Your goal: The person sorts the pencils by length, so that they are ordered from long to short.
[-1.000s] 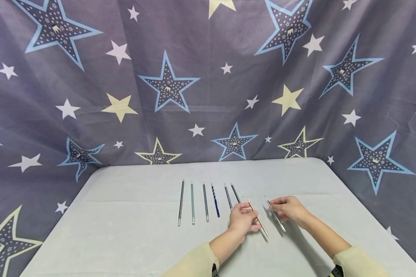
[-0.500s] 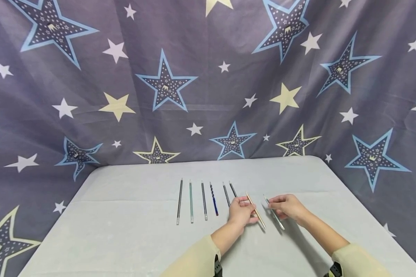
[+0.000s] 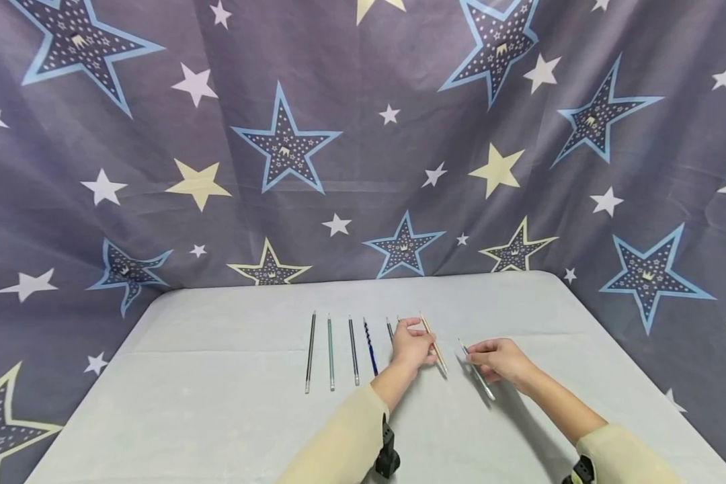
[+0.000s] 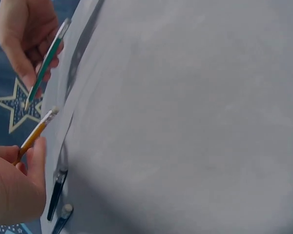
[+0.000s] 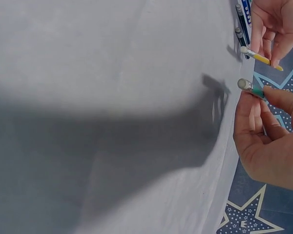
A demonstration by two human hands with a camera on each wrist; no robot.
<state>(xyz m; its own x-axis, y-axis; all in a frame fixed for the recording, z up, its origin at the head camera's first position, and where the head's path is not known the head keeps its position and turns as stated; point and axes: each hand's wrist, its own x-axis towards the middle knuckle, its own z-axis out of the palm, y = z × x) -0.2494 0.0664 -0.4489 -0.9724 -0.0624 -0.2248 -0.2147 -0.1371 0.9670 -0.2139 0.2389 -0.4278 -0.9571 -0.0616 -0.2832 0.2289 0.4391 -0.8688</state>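
Note:
My left hand (image 3: 413, 346) pinches a yellow pencil (image 3: 433, 344), its eraser end toward me, at the right end of a row of pencils. In the left wrist view the yellow pencil (image 4: 35, 134) sits between thumb and fingers. To the right, my right hand (image 3: 503, 363) pinches a green pencil (image 3: 478, 373), tilted, with a shadow on the table beside it. The right wrist view shows the green pencil's eraser end (image 5: 244, 84) poking out past the fingers. Two dark pencils nearest the left hand, one of them this dark pencil (image 3: 390, 328), are partly hidden by it.
Left of the hands lie a black pencil (image 3: 310, 353), a green pencil (image 3: 331, 353), another dark pencil (image 3: 353, 349) and a blue patterned pencil (image 3: 370, 346), roughly parallel. They rest on a pale cloth-covered table (image 3: 187, 403). A star-print curtain (image 3: 363, 168) hangs behind it.
My left hand has moved away from me and slightly left with the yellow pencil, now beside the row and covering more of the dark pencils. The right hand stays nearly still with the green pencil.

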